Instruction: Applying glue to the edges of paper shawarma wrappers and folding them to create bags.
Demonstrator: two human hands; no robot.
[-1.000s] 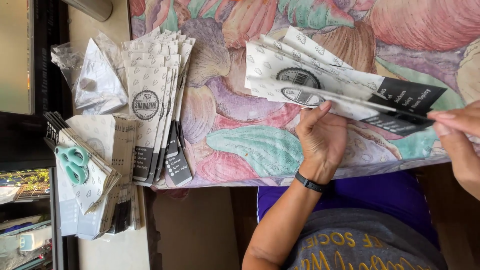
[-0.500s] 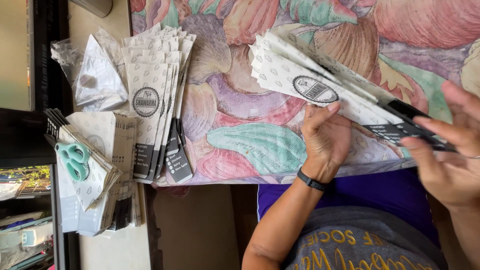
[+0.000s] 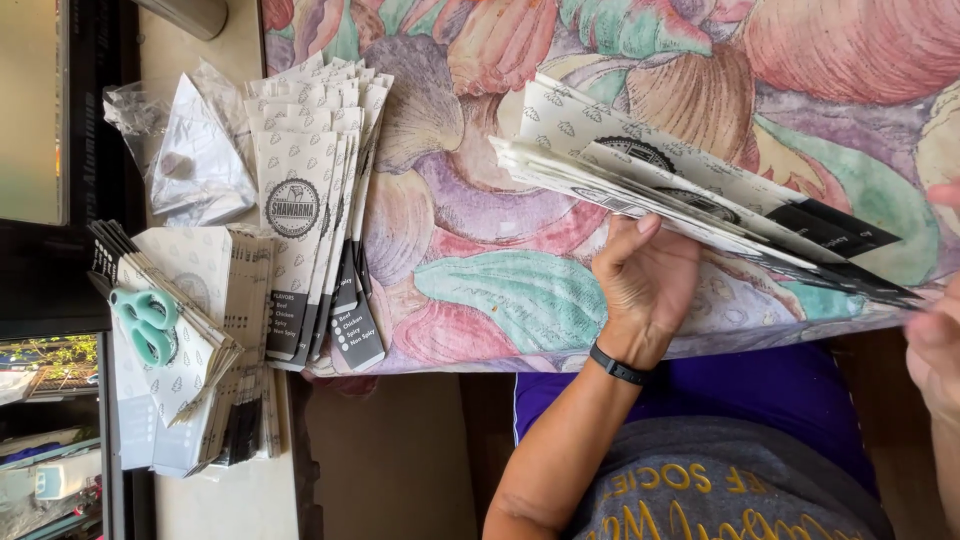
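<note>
**Wrapper stack lifted and fanned between both hands**

Head view, present state. The left hand [image 3: 648, 285] supports the stack [image 3: 690, 195] of white printed paper wrappers from beneath, thumb up against its underside, fingers closed on the near edge. A dark band [image 3: 617, 364] sits on that wrist. The right hand [image 3: 938, 330] is at the frame's right edge, largely cut off and blurred; it meets the stack's black-tipped end, but whether it pinches the sheets cannot be told. The stack hangs above the floral cloth [image 3: 520, 290], sheets splayed.

Change noted. A second earlier the stack lay flatter and further right, with the right hand fully in view at its tip; the stack has since tilted and fanned, and the right hand has slid outward. The sheets appear to be being squared or leafed through, not yet set down.

Surroundings. A second pile [image 3: 310, 200] lies on the cloth at left. Beyond it, folded wrappers [image 3: 200, 330] carry teal scissors [image 3: 143, 322]; crumpled plastic [image 3: 195, 160] sits above.
</note>
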